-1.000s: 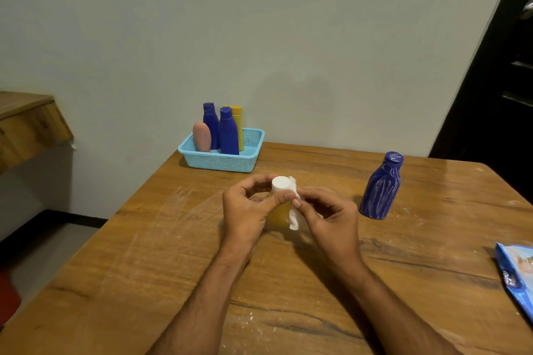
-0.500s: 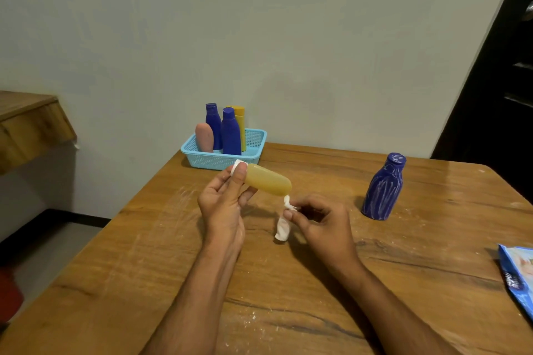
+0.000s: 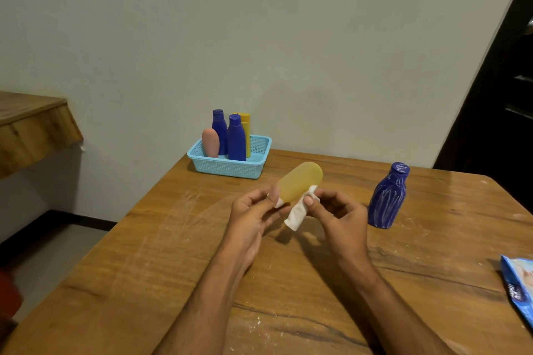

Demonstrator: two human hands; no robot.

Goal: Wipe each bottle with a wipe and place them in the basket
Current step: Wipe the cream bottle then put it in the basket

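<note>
Here, left hand: gripped the yellow bottle by its cap end.
Right hand: pinched a white wipe against the bottle's side.
Basket: beyond both hands.

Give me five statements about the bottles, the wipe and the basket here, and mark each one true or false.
1. The left hand grips the amber bottle near its cap end. True.
2. The right hand pinches a white wipe against that bottle. True.
3. The light blue basket holds two bottles. False: four stand in it, two blue, one pink, one yellow.
4. The dark blue bottle on the table lies on its side. False: it stands upright, to the right of the hands.
5. The amber bottle rests on the table. False: it is held above it.
</note>
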